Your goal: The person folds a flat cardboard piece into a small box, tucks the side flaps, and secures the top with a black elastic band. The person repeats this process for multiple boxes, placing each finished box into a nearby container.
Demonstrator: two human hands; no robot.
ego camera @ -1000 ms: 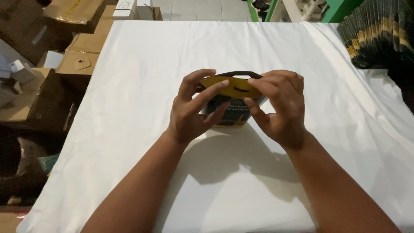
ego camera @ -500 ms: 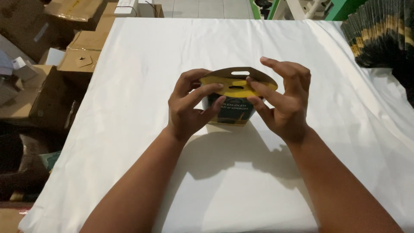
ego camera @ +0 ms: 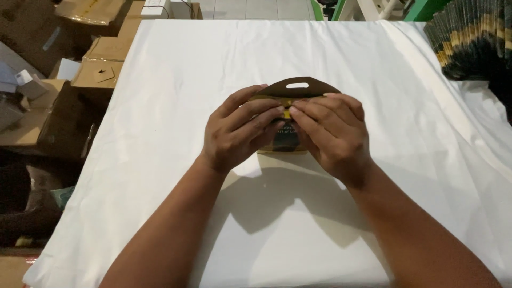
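White cloth covered the table (ego camera: pixel 176 80), which filled most of the view; its near edge was cut off by the frame. Both hands met over the middle of the table, well clear of every edge. The left hand (ego camera: pixel 237 130) and the right hand (ego camera: pixel 333 133) were closed around a small dark cardboard package (ego camera: pixel 296 86) with a rounded top and a slot-shaped hanging hole, fingertips meeting at a yellow strip on its front. The fingers hid most of the package, so its lower half and contents could not be made out. Brown cardboard boxes (ego camera: pixel 101 66) were heaped off the table's left edge, partly in shadow. A stack of dark, gold-banded items (ego camera: pixel 469 42) lay by the far right corner, cut off by the frame.
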